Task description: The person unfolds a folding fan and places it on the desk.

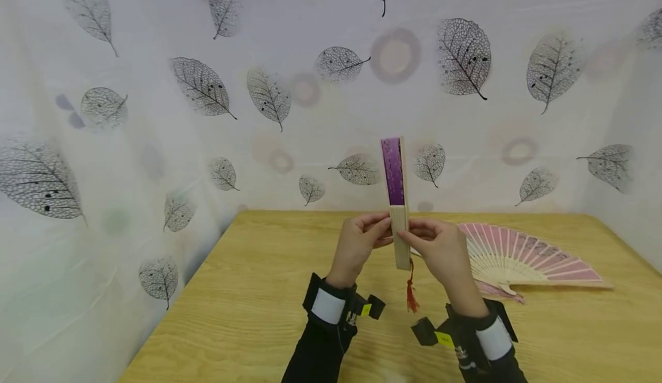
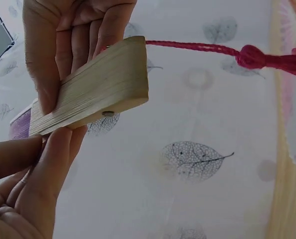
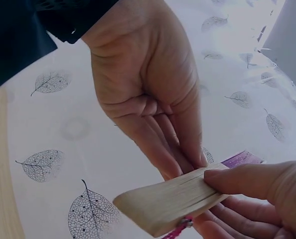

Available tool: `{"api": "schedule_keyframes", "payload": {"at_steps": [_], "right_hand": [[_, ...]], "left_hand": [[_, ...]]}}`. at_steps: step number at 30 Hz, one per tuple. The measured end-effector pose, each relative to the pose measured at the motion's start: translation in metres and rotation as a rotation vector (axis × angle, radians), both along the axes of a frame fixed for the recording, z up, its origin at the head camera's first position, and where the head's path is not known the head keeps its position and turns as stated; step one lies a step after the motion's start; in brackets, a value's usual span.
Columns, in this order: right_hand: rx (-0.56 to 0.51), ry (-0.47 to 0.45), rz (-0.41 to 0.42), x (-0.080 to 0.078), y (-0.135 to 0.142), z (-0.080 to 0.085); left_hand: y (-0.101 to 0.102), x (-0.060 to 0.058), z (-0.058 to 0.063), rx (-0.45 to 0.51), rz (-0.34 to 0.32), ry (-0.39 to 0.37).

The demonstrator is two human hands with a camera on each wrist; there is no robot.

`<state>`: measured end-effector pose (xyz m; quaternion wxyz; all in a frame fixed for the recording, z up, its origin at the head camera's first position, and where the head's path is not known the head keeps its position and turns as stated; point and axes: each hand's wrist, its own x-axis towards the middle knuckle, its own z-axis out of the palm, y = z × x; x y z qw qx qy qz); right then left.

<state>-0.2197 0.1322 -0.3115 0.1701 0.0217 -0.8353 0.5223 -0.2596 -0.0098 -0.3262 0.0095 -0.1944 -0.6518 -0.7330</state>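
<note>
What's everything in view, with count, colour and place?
Table: one, yellow wood, foreground.
Sheet: at least one, leaf-printed white, behind table.
Open fan: one, pink and cream, table's right.
Tassel-like piece: one, pink, by open fan.
Folded fan: one, purple and cream, above table.
Tassel: one, red, hanging from folded fan.
Left grip: one, bare, pinching folded fan.
Right grip: one, bare, pinching folded fan.
Sleeves: two, black, bottom edge.
Camera straps: two, black, between grips and sleeves.

Both forearms [image 1: 316, 351] reach up from the head view's bottom edge. The left hand [image 1: 354, 248], below and right of centre, and the right hand [image 1: 446, 253], farther right, pinch with thumb and fingers.
</note>
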Motion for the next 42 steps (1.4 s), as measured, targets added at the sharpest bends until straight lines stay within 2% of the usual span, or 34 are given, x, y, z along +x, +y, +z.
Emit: {"api": "schedule_keyframes", "payload": {"at_steps": [4, 10, 13, 22, 30, 42], "right_hand": [[0.01, 0.018, -0.008, -0.001, -0.001, -0.001], [0.004, -0.004, -0.018, 0.0, -0.001, -0.001], [-0.007, -0.018, -0.024, 0.001, -0.001, 0.0], [0.009, 0.01, -0.063, 0.002, -0.001, -0.001], [0.011, 0.036, -0.067, 0.002, -0.002, -0.001], [0.048, 0.086, -0.13, 0.005, -0.002, 0.001]], "left_hand": [[0.001, 0.005, 0.006, -0.083, 0.054, 0.025], [0.002, 0.027, 0.028, -0.214, 0.151, 0.088], [0.002, 0.031, 0.031, -0.238, 0.168, 0.105], [0.002, 0.033, 0.032, -0.226, 0.173, 0.114], [0.003, 0.014, 0.012, -0.182, 0.161, 0.089], [0.005, 0.014, 0.01, -0.232, 0.217, 0.159]]}}
